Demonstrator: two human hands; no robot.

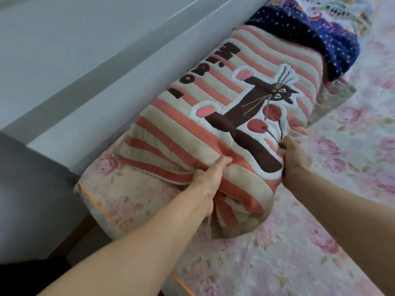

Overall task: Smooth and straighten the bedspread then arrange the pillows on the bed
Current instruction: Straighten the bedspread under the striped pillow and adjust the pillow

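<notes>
Headboard (102,67) borders striped pillow (166,133) (navy pillow (320,37) touching beyond).

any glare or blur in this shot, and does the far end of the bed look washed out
Head view: thin glare streaks cross the grey panel; the floral bedspread washes out pale toward the top right; the striped pillow, the left hand and the right hand gripping it look fairly sharp under soft, even light; the bottom-left corner is dark.

body | two bare forearms — slender | left hand (210,178), right hand (294,159) — bare
</notes>
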